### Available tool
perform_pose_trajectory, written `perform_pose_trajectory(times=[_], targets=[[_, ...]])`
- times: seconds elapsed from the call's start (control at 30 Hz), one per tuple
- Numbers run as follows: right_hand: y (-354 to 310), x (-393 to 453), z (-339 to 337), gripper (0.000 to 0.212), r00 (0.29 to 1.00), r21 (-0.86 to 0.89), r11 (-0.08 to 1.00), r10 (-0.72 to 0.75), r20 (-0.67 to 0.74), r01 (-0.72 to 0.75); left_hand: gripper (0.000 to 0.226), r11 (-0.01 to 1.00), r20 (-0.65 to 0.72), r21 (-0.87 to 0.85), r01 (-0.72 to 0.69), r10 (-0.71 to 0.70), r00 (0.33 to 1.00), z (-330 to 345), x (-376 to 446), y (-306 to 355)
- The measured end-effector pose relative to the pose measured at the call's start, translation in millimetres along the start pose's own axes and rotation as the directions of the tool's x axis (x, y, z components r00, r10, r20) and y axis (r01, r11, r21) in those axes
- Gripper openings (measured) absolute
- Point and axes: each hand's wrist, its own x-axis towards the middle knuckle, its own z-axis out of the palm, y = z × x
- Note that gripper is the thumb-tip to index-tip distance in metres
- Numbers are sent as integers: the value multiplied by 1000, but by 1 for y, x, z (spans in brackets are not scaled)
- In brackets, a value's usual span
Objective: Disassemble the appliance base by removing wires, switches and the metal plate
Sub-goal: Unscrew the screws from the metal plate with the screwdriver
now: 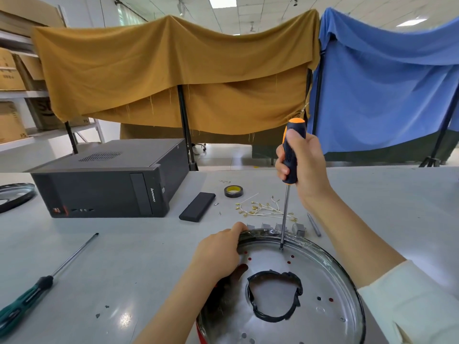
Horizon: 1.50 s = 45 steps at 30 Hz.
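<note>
The table (124, 256) lies bare to the left of the metal plate (323, 276), which sits at its near edge, and a computer (109, 184) marked "lenovo" stands behind. The left hand (218, 254) clamps the plate's left rim, fingers curled over it. The right hand (303, 162) is fisted around an upright screwdriver (289, 170), tip on the plate's far side, with wires (263, 208) and switches (298, 229) just beyond.

Two screwdrivers (290, 155) (37, 291), one computer tower (106, 184), one tape roll (233, 191), four grey switches (278, 228) and two hands (218, 254) (305, 162) are counted on the table.
</note>
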Motion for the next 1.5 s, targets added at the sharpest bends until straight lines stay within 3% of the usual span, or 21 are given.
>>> perform_pose_trajectory(times=[0.1, 0.2, 0.27, 0.43, 0.6, 0.77, 0.9, 1.03, 1.17, 1.3, 1.5], targets=[[3, -3, 4, 44, 998, -113, 992, -61, -15, 59, 53, 1000, 6, 4, 5, -5, 1000, -1, 0, 1], [4, -6, 6, 33, 995, -75, 992, -99, -16, 97, 52, 1000, 5, 3, 5, -5, 1000, -1, 0, 1], [3, -6, 6, 26, 997, -65, 995, -78, -15, 77, 52, 1000, 1, 3, 4, -4, 1000, -1, 0, 1], [2, -6, 6, 32, 999, -92, 995, -25, 20, 27, 53, 1000, 14, -4, 5, -5, 1000, -2, 0, 1], [5, -7, 11, 33, 993, -211, 973, -110, -51, 97, 52, 1000, 1, -4, 2, -2, 1000, -2, -1, 1], [6, -8, 13, 21, 990, -318, 946, -93, -106, 55, 53, 1000, 2, 0, 2, -2, 1000, -2, 0, 0], [5, -10, 13, 22, 997, -207, 977, -64, -35, 56, 52, 1000, 3, -3, -3, 3, 1000, -1, -1, 0], [6, -13, 13, 39, 995, -146, 985, -94, -31, 89, 52, 1000, -1, -5, -5, 5, 1000, -2, -1, 1], [9, -12, 12, 28, 991, -146, 986, -100, -90, 86, 51, 1000, 3, -5, -5, 5, 1000, -2, -2, 1], [8, -11, 10, 47, 997, -90, 995, -53, -63, 47, 52, 1000, 10, 1, -11, 11, 1000, -3, -2, 2], [10, -10, 8, 30, 994, -128, 986, -109, -28, 105, 53, 1000, 14, 7, -7, 7, 1000, -3, -2, 2]])
